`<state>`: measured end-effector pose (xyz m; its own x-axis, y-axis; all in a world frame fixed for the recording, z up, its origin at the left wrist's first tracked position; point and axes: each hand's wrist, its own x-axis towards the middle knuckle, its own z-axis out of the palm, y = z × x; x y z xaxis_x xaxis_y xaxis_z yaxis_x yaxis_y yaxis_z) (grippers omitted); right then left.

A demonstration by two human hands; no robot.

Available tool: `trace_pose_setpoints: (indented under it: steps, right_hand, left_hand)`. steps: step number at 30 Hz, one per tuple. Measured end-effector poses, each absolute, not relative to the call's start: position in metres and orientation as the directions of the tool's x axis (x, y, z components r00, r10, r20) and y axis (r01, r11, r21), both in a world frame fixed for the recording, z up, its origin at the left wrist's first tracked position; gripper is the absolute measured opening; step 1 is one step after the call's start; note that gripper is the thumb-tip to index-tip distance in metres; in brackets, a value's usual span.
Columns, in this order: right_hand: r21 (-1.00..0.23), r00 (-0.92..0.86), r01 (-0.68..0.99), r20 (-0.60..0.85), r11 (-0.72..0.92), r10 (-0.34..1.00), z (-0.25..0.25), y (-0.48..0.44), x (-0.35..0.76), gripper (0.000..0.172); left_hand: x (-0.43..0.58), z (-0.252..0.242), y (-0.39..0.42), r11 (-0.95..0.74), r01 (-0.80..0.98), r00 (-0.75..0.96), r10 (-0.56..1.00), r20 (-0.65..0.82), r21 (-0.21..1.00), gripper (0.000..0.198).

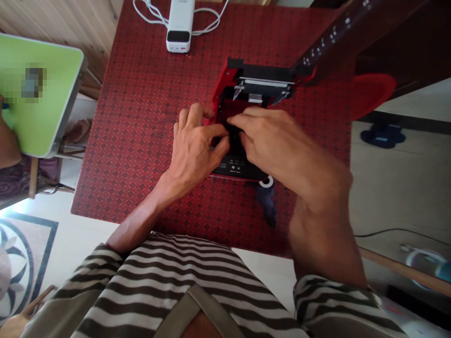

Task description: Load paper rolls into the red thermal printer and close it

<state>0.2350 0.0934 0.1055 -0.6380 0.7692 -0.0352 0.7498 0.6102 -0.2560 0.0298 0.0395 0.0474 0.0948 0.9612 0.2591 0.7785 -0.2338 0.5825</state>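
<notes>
A red and black machine [229,176] lies on the table, its small button panel facing me. At its far end is a raised section with a pale metal bar [266,81]. My left hand [197,141] is at the machine's left side, thumb and index finger pinched together over the black interior. From the right, my right hand [269,136] reaches over the machine, its fingers bent and pointing down into the interior. Whatever either set of fingertips grips is too small or hidden to make out. Beside the near right corner lies a white ring [266,182] with a dark centre.
The table has a red patterned cover [141,117]. A white power bank [179,28] with cables lies at the back. A dark bar with light spots [324,40] slants at upper right. On the left, another person's arm [7,141] rests by a green table [45,122].
</notes>
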Motion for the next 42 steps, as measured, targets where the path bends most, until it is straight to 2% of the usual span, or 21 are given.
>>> trace_pose_setpoints:
  steps: [4, 8, 12, 15, 17, 18, 19, 20, 21, 23, 25, 26, 29, 31, 36, 42]
  right_hand:
    - [-0.381, -0.669, 0.684, 0.015, 0.622, 0.743, 0.121, 0.076, 0.25, 0.042]
    - [-0.389, -0.569, 0.736, 0.086, 0.554, 0.818, 0.117, 0.06, 0.252, 0.031]
    - [-0.375, -0.503, 0.769, 0.147, 0.518, 0.852, 0.109, 0.048, 0.247, 0.039]
    - [-0.387, -0.463, 0.758, 0.248, 0.525, 0.851, 0.102, 0.037, 0.244, 0.041]
    - [-0.391, -0.427, 0.745, 0.343, 0.54, 0.837, 0.093, 0.029, 0.244, 0.036]
    - [-0.391, -0.414, 0.739, 0.38, 0.549, 0.827, 0.089, 0.025, 0.244, 0.033]
    - [-0.39, -0.402, 0.736, 0.405, 0.553, 0.821, 0.084, 0.021, 0.244, 0.031]
    - [-0.388, -0.393, 0.735, 0.424, 0.556, 0.816, 0.08, 0.017, 0.244, 0.029]
    - [-0.386, -0.388, 0.735, 0.435, 0.558, 0.813, 0.076, 0.014, 0.244, 0.028]
    - [-0.375, -0.391, 0.729, 0.46, 0.573, 0.797, 0.072, 0.009, 0.245, 0.025]
    - [-0.341, -0.408, 0.721, 0.494, 0.603, 0.768, 0.072, 0.006, 0.245, 0.022]
    - [-0.318, -0.416, 0.724, 0.508, 0.613, 0.754, 0.073, 0.004, 0.245, 0.022]
    - [-0.275, -0.439, 0.745, 0.486, 0.608, 0.756, 0.076, 0.001, 0.248, 0.025]
    - [-0.292, -0.452, 0.742, 0.447, 0.603, 0.772, 0.077, -0.001, 0.251, 0.03]
    - [-0.345, -0.383, 0.754, 0.46, 0.559, 0.801, 0.074, -0.008, 0.253, 0.032]
    - [-0.384, -0.297, 0.78, 0.469, 0.495, 0.832, 0.068, -0.012, 0.25, 0.026]
  left_hand:
    - [0.027, 0.043, 0.041, -0.305, 0.727, 0.125, 0.94, 0.319, 0.616, 0.037]
    - [0.025, 0.048, 0.034, -0.311, 0.726, 0.132, 0.939, 0.319, 0.613, 0.039]
    - [0.017, 0.056, 0.03, -0.372, 0.708, 0.19, 0.919, 0.345, 0.6, 0.037]
    - [0.005, 0.064, 0.046, -0.53, 0.656, 0.15, 0.789, 0.595, 0.537, 0.039]
    - [-0.004, 0.072, 0.067, -0.653, 0.68, 0.077, 0.517, 0.852, 0.334, 0.046]
    - [-0.009, 0.076, 0.08, -0.656, 0.707, 0.066, 0.433, 0.899, 0.264, 0.053]
    - [-0.012, 0.081, 0.092, -0.637, 0.725, 0.088, 0.464, 0.881, 0.263, 0.058]
    - [-0.015, 0.084, 0.103, -0.607, 0.718, 0.113, 0.584, 0.803, 0.34, 0.061]
    - [-0.017, 0.088, 0.112, -0.593, 0.71, 0.14, 0.647, 0.75, 0.379, 0.074]
    - [-0.018, 0.092, 0.124, -0.525, 0.686, 0.228, 0.813, 0.536, 0.504, 0.099]
    - [-0.017, 0.093, 0.127, -0.46, 0.668, 0.268, 0.882, 0.387, 0.585, 0.108]
    - [-0.017, 0.094, 0.125, -0.443, 0.658, 0.271, 0.894, 0.357, 0.609, 0.106]
    - [-0.016, 0.097, 0.108, -0.455, 0.622, 0.288, 0.89, 0.354, 0.637, 0.091]
    - [-0.017, 0.101, 0.09, -0.482, 0.601, 0.331, 0.876, 0.351, 0.637, 0.086]
    - [-0.019, 0.096, 0.045, -0.499, 0.67, 0.379, 0.867, 0.324, 0.55, 0.07]
    - [-0.021, 0.068, 0.017, -0.588, 0.687, 0.429, 0.802, 0.416, 0.427, 0.07]
